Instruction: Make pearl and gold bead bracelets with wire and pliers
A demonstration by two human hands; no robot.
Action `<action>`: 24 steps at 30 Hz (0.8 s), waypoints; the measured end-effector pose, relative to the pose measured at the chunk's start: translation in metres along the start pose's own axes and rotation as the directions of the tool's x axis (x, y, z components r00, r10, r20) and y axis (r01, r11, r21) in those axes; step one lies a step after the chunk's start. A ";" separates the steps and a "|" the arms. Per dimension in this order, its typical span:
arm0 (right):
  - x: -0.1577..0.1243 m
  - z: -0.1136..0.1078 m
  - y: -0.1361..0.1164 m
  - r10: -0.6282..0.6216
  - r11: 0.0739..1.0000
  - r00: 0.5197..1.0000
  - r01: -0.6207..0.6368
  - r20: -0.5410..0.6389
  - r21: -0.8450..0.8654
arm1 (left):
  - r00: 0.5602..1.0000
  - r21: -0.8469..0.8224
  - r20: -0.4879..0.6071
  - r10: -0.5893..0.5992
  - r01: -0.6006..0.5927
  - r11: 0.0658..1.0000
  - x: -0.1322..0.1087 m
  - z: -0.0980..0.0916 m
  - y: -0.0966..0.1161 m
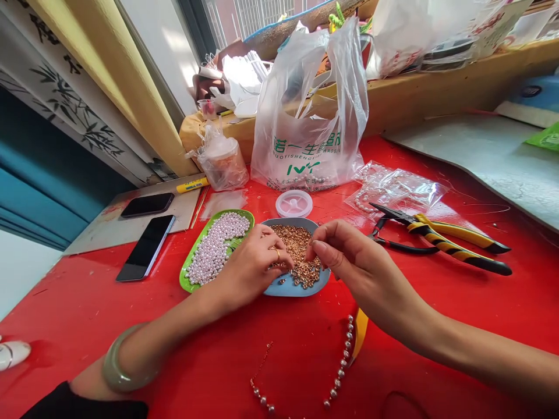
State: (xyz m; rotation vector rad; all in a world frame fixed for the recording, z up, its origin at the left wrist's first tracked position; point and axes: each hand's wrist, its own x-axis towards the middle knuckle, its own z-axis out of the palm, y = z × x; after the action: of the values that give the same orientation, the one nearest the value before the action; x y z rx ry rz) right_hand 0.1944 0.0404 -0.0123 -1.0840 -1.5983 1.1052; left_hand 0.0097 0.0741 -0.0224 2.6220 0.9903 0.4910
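My left hand (pixel 255 262) reaches over the left side of a blue tray (pixel 288 289) of gold beads (pixel 297 247); its fingers are bent, and whatever they may hold is too small to make out. Over the tray's right edge, my right hand (pixel 345 253) pinches thumb and forefinger together on something I cannot make out. A green tray (pixel 186 279) of pale pearl beads (pixel 213 250) lies left of the blue one. Nearer to me, a beaded strand (pixel 338 375) with a fine chain (pixel 262 366) curves on the red table (pixel 209 349), beside a yellow-handled tool (pixel 360 329).
Pliers (pixel 458 235) lie at the right. Two phones (pixel 146 247) are at the left. Behind the trays are a round clear lid (pixel 294 204), a plastic bag (pixel 305 128), a wrapped cup (pixel 222 160) and clear packets (pixel 397 189). A grey mat (pixel 480 151) covers the back right.
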 end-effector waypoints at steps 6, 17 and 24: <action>0.000 0.000 0.000 0.015 1.000 1.000 -0.015 0.007 0.002 | 1.000 -0.025 0.002 -0.026 0.026 0.999 0.002 -0.007 0.000; -0.002 0.001 0.000 0.013 1.000 1.000 -0.014 0.028 0.020 | 0.996 -0.024 0.073 -0.043 0.045 0.999 -0.001 -0.005 -0.004; -0.002 -0.001 -0.001 0.016 1.000 1.000 -0.016 0.027 0.022 | 0.996 -0.046 0.073 -0.057 0.061 0.997 -0.001 -0.002 -0.005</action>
State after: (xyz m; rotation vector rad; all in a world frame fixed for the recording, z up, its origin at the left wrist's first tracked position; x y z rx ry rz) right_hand 0.1957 0.0383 -0.0118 -1.0731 -1.5968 1.1500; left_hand 0.0054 0.0772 -0.0224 2.5408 1.0172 0.3988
